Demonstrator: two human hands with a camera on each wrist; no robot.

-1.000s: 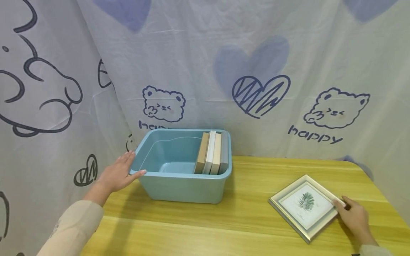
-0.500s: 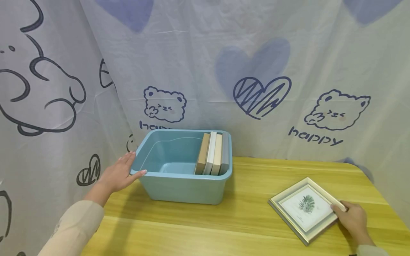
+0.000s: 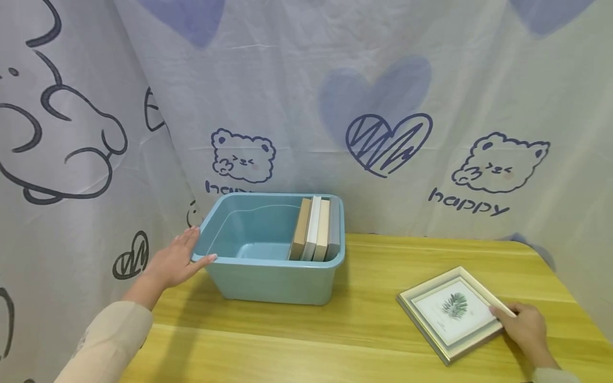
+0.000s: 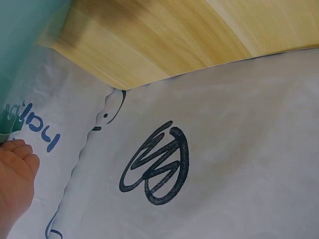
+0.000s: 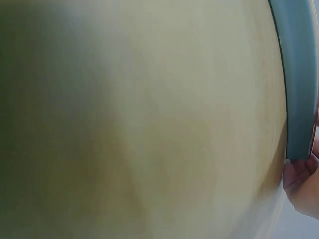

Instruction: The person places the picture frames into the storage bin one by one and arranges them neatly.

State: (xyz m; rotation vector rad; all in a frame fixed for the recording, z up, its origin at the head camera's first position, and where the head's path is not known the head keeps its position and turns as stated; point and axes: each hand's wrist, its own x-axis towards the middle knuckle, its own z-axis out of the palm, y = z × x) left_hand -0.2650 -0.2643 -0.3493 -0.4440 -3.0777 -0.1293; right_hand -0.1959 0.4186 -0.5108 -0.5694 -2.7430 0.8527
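Observation:
In the head view, a picture frame (image 3: 452,314) with a pale gold border and a green leaf print lies face up over the table's right side. My right hand (image 3: 524,327) pinches its right-hand corner, thumb on the front face. In the right wrist view the frame's grey-blue edge (image 5: 300,84) runs along the right side, with my fingertips at its lower end. My left hand (image 3: 174,260) rests on the left front corner of a light blue plastic bin (image 3: 275,282), fingers straight along the rim and thumb spread over the front edge.
Several flat frame-like pieces (image 3: 313,229), tan, white, cream and grey, stand side by side at the bin's right end. The bin stands on a yellow wood-grain table (image 3: 373,319). A white curtain (image 3: 306,106) with printed hearts and bears hangs behind and at the left.
My right hand has turned the picture frame slightly clockwise, its near corner shifting left. The left hand and the bin have stayed in place.

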